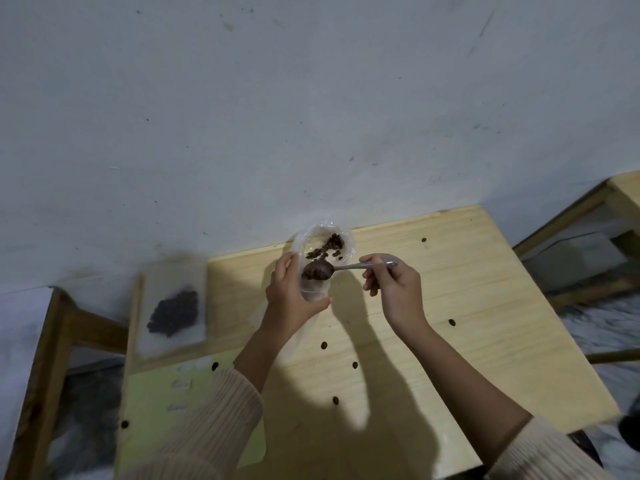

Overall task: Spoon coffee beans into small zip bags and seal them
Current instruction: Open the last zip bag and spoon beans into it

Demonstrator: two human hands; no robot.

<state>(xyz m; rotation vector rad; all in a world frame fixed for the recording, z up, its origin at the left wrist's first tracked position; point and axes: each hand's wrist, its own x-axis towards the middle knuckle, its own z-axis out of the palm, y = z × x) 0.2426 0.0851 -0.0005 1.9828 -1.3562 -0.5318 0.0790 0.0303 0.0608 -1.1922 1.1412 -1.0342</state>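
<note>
Left hand [291, 292] grips zip bag [313, 295]; right hand [394, 289] holds spoon [329, 269], seemingly at its mouth.

Your coffee beans [330, 245] are dark brown, zip bag [311, 294] clear, spoon [344, 267] silver, desk [450, 306] pale wood, sleeves [221, 410] cream-ribbed.

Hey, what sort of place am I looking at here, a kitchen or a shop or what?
Likely a plain room at home or a small workroom, not a fitted kitchen: a bare scuffed wall, a simple wooden table against it, and what looks like a shaggy rug on the floor.
</note>
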